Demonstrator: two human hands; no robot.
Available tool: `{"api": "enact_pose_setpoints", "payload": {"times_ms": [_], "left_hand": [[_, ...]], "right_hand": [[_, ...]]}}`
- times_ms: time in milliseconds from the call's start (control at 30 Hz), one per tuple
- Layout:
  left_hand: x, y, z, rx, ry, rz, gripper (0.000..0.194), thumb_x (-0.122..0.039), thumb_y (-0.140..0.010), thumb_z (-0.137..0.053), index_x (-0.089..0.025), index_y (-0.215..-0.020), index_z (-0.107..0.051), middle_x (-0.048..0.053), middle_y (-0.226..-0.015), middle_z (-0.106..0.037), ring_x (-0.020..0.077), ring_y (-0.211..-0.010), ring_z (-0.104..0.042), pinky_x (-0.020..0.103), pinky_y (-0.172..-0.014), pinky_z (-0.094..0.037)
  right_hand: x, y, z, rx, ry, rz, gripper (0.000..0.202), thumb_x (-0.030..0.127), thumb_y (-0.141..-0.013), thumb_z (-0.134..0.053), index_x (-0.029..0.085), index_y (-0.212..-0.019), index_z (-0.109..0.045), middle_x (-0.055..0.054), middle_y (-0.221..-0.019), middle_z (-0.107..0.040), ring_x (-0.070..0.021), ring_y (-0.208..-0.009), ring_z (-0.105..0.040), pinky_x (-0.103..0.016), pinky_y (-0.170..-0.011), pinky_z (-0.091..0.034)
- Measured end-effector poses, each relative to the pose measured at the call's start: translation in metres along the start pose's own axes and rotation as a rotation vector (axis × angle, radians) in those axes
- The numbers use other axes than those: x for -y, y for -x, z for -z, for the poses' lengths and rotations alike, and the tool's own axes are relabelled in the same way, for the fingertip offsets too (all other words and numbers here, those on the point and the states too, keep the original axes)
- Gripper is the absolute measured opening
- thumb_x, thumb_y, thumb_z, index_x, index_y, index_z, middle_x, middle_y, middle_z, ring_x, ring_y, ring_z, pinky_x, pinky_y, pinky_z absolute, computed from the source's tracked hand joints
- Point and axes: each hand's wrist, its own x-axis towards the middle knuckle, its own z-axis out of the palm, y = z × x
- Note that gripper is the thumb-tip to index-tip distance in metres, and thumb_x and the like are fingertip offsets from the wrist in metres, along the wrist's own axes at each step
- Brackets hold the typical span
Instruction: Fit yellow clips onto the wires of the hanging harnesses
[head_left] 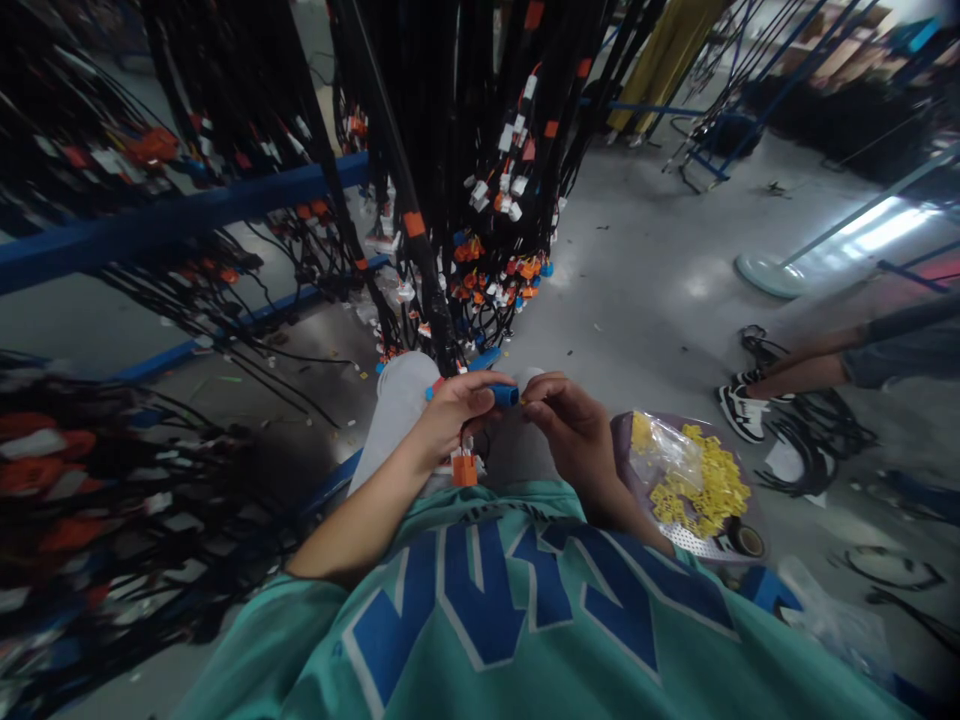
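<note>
Above my lap, my left hand (459, 412) is closed around a blue connector (505, 396), whose open end faces my right hand. My right hand (570, 425) pinches a tiny yellow piece (523, 401) close to that end; whether the two touch, I cannot tell. An orange connector (464, 470) on a wire hangs below my left hand. Another blue connector (486, 358) lies just beyond my fingers, by the black cable bundle (431, 290) that comes down between my knees.
Right of me, a stool-like tray (626, 450) bears yellow plastic clips (709, 485), a clear bag and a tape roll (748, 540). Wire harnesses hang from a blue rack (187, 212) ahead and left. Another person's legs (810, 365) and a round stand base (772, 274) are at right.
</note>
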Motion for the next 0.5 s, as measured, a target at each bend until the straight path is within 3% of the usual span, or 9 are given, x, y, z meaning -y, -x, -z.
{"api": "enact_pose_setpoints", "payload": {"times_ms": [133,500], "left_hand": [[0.0008,-0.0013,-0.0004,0.013,0.004,-0.004,0.058,-0.056,-0.051,-0.078,-0.012,-0.087,-0.068,-0.004,-0.049,-0.052,0.0029,-0.034,-0.037,0.019,-0.031,-0.010],[0.0017,-0.0007,0.0013,-0.010,0.042,0.051,0.056,-0.051,-0.047,-0.081,-0.012,-0.087,-0.070,0.000,-0.059,-0.059,0.0075,-0.046,-0.052,0.016,-0.032,-0.016]], "right_hand": [[-0.0013,-0.0006,-0.0021,0.017,0.057,0.022,0.004,0.019,-0.078,-0.063,0.022,-0.074,-0.063,0.000,-0.079,-0.058,-0.0136,-0.076,-0.054,-0.029,-0.073,-0.044],[-0.0058,0.0013,-0.0054,0.026,-0.089,-0.054,0.003,0.020,-0.078,-0.063,0.022,-0.077,-0.063,0.002,-0.079,-0.056,-0.0107,-0.069,-0.051,-0.026,-0.066,-0.041]]}}
